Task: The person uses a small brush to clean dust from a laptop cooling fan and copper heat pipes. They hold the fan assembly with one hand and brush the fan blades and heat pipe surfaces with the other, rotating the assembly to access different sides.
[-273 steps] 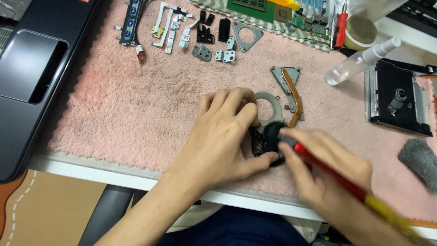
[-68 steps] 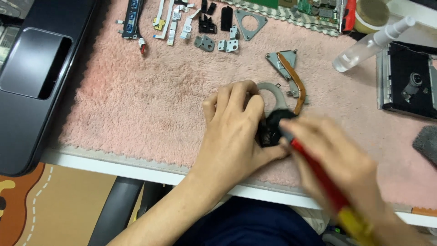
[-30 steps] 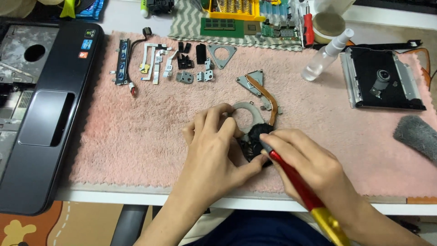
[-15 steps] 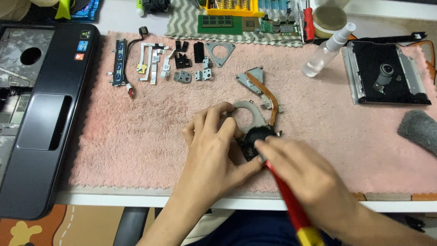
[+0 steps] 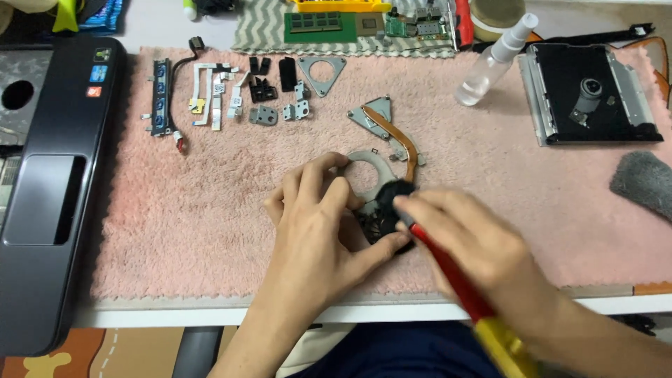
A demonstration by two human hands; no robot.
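A black laptop cooling fan [image 5: 383,203] with a grey metal cover ring [image 5: 369,166] and a copper heat pipe [image 5: 400,138] lies on a pink fluffy mat [image 5: 196,210]. My left hand [image 5: 315,231] presses down on the fan, with fingers on its left side and the thumb under its lower edge. My right hand [image 5: 476,252] grips a red and yellow screwdriver [image 5: 462,290], whose tip is hidden at the fan's right side behind my fingers.
Small brackets, ribbon cables and black plastic parts [image 5: 252,91] lie at the mat's back. A laptop base [image 5: 49,182] sits at the left. An optical drive [image 5: 595,94], a spray bottle [image 5: 493,63] and a grey cloth [image 5: 644,182] are at the right. Circuit boards [image 5: 364,21] lie at the back.
The view has shifted so more of the table's back shows. Both hands stay on the fan; my right hand and the screwdriver shifted slightly over it.
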